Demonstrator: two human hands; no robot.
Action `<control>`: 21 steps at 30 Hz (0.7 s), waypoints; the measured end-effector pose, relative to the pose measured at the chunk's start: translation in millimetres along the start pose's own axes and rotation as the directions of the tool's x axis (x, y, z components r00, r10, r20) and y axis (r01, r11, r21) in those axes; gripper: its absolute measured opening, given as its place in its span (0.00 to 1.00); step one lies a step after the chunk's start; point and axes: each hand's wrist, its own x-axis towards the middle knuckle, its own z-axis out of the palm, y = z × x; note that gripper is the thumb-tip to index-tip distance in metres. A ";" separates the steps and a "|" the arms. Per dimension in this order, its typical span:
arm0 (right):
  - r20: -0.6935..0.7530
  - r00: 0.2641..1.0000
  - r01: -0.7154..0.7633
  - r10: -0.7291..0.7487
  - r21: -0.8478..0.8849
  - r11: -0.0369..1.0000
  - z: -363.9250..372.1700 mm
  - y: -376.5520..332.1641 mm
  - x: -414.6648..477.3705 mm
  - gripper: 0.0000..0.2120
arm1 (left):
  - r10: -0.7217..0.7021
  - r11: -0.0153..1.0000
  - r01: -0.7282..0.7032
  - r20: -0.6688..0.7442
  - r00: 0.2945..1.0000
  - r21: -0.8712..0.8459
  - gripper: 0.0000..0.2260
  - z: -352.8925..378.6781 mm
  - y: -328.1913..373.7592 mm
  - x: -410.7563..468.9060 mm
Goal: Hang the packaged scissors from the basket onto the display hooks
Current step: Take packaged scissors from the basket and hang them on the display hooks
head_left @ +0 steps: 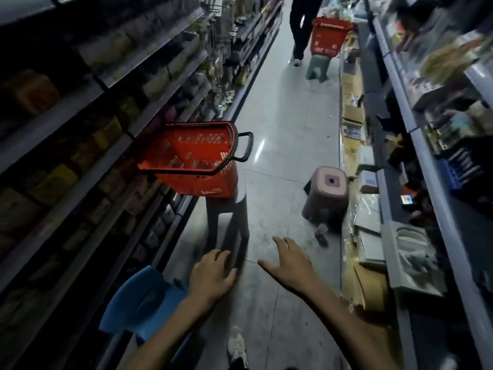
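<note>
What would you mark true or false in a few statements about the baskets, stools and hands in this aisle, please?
1. The near basket stands on a dark stool. True.
2. The left hand holds a pack of scissors. False: it is open and holds nothing.
3. The right hand is open and holds nothing. True.
4. The pink stool stands against the left shelves. False: it stands by the right shelves.
5. The far basket sits on a green stool. True.
</note>
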 end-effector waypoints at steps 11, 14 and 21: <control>0.122 0.983 0.134 -0.140 0.053 0.990 0.0 -41.4 138.7 0.32 | -0.190 0.978 0.192 0.031 0.981 -0.081 0.22 -24.9 -54.9 107.9; 0.154 0.968 0.193 -0.197 0.039 0.980 -7.0 -42.1 192.0 0.32 | -0.279 0.951 0.279 0.020 0.960 -0.130 0.22 -27.9 -55.7 141.3; 0.198 0.875 0.461 -0.442 -0.058 0.886 -36.4 -60.4 309.8 0.27 | -0.486 0.865 0.471 -0.056 0.872 -0.171 0.20 -49.8 -40.6 204.4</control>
